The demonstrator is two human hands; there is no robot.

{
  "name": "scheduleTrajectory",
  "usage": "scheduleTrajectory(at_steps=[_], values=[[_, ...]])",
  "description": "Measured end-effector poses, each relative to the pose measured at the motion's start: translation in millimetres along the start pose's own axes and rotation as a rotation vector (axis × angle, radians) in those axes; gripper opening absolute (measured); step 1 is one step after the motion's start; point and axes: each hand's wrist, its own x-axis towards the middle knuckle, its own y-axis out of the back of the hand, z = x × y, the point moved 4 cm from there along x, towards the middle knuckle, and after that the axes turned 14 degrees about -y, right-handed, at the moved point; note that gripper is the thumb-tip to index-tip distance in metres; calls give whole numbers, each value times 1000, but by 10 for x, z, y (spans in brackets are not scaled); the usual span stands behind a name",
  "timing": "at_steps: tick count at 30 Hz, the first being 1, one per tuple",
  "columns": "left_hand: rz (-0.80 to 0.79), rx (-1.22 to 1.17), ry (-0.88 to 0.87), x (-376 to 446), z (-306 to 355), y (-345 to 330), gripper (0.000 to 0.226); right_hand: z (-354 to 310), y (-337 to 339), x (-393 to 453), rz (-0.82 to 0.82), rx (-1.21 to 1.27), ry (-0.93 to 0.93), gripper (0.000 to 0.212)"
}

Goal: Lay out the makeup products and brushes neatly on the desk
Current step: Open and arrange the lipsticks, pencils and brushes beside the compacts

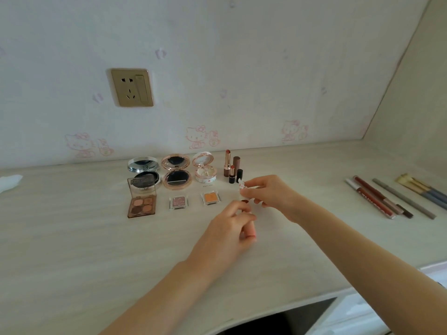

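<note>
Head view: left hand (227,228) grips a pink lipstick tube (250,232), its bullet exposed; right hand (263,194) pinches the patterned cap (242,186) just above. A slip could smear the bullet or topple standing lipsticks (232,169) just beyond. Open compacts (177,172) beyond-left show pans.

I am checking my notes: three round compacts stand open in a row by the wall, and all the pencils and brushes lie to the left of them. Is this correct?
Not quite. The three round compacts are open by the wall, but the pencils and brushes lie to their right, as the head view shows.
</note>
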Motion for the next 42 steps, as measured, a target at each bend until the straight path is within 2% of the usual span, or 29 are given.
scheduleTrajectory(at_steps=[3,7,12,24,33,37,42], values=[[7,52,-8,-7,-34,-27,25,-17,-48,113,25,-54,-13,24],[12,85,20,-6,-106,-14,15,-34,-157,232,31,-74,-16,15],[16,74,53,-33,-176,-6,12,-64,-230,316,54,-120,-24,9],[45,99,115,-73,-225,10,30,-96,-259,329,116,-173,-25,19],[64,137,98,-83,-197,54,35,-107,-220,297,93,-181,-11,7],[77,160,92,-85,-163,88,35,-62,-149,243,104,-176,7,17],[118,206,68,-71,-114,147,31,40,4,98,206,-324,104,25]])
